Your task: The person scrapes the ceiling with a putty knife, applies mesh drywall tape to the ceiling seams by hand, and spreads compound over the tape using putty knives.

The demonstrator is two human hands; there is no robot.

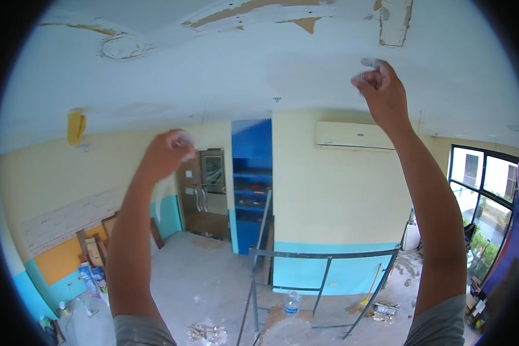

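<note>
Both my arms reach up toward the white ceiling (225, 75). A thin, see-through strip of mesh tape (255, 123) spans between my hands; its weave shows best against the blue shelving. My left hand (168, 153) is closed on one end, lower and to the left, with a pale loose tail (158, 202) hanging below it. Higher on the right, my right hand (382, 92) pinches the other end, its fingers curled and whitened at the tips. Above are a ceiling patch (395, 23) with rough edges, a round patch (121, 46) and brown torn areas (236, 14).
A metal frame (323, 254) stands below, near a large clear water bottle (292, 303) on a board. An air conditioner (354, 135) hangs on the far wall. Blue shelving (252, 184) adjoins a brown door (205, 190). Debris (206, 333) lies on the floor; windows (481, 179) are at right.
</note>
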